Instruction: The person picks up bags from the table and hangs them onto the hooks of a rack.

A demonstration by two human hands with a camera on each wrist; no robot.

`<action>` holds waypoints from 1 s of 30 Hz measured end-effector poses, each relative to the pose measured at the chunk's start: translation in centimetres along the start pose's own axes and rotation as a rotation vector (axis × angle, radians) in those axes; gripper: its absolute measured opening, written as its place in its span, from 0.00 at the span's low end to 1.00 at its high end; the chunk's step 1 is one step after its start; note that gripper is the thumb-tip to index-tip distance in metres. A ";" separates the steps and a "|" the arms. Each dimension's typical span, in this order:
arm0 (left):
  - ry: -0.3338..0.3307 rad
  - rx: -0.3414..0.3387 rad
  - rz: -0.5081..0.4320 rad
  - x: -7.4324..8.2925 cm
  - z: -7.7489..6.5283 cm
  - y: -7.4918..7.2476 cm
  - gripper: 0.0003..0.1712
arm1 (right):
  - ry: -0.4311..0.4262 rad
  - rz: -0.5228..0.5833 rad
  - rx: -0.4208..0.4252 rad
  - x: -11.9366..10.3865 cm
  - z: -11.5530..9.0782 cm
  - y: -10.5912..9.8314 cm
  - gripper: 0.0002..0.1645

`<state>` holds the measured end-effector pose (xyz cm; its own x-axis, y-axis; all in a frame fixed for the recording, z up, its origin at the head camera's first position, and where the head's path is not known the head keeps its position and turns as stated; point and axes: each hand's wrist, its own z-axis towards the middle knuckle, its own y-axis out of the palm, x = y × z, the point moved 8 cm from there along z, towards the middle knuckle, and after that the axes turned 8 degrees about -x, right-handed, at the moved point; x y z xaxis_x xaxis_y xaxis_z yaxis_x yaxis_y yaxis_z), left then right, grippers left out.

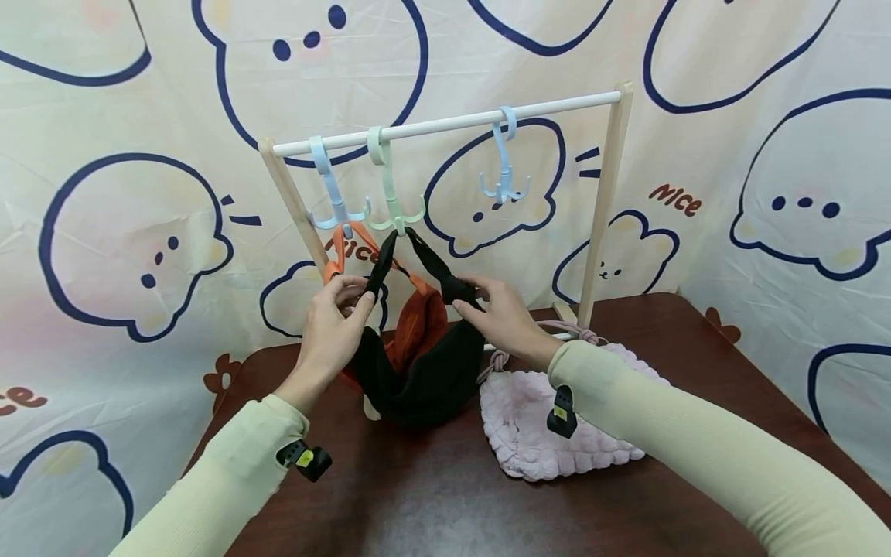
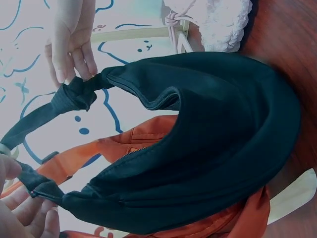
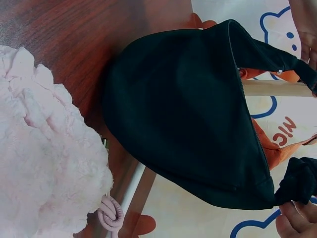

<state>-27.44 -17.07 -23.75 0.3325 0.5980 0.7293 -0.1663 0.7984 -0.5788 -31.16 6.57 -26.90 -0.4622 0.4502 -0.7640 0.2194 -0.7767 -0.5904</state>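
Okay, so one side of the knotted black fabric strap (image 1: 435, 259) was pinched between thumb and fingers of the left hand (image 1: 334, 319). The knot on the other side was gripped the same way by the right hand (image 1: 504, 309), with the two hands held well apart. From that strap the slouchy black zip-top cloth bag (image 1: 431, 387) was slung between the wrists, just above or on the table; contact couldn't be made out.

Up top, the strap looked to be looped over a prong of the pale green plastic hook (image 1: 391, 182), so that bag could pretty much be counted as hung, though it hadn't been let go of. Behind it, the rust-orange fabric bag (image 1: 421, 325) was hung by its strap from the left light-blue plastic hook (image 1: 334, 189), so that one seemed done. The fluffy pale-pink quilted bag (image 1: 532, 422) was laid on the dark reddish-brown wooden table (image 1: 418, 503), not hung, and nothing was carried by the right light-blue plastic hook (image 1: 503, 162) on the white rail (image 1: 445, 124). Two out of three, basically, with the pink one left.
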 end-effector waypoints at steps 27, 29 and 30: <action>0.011 0.004 -0.013 0.1 0.0 -0.4 0.16 | 0.031 0.000 -0.004 0.3 0.0 -0.2 0.30; 0.010 0.005 -0.014 0.0 -0.1 -0.4 0.16 | 0.028 -0.004 -0.003 0.3 0.0 -0.2 0.31; 0.010 0.006 -0.014 0.0 -0.1 -0.4 0.16 | 0.029 -0.007 -0.002 0.3 -0.1 -0.2 0.31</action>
<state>-27.25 -17.41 -23.51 0.3442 0.5860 0.7336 -0.1667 0.8070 -0.5665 -31.33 6.92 -27.04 -0.4387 0.4680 -0.7672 0.2179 -0.7728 -0.5960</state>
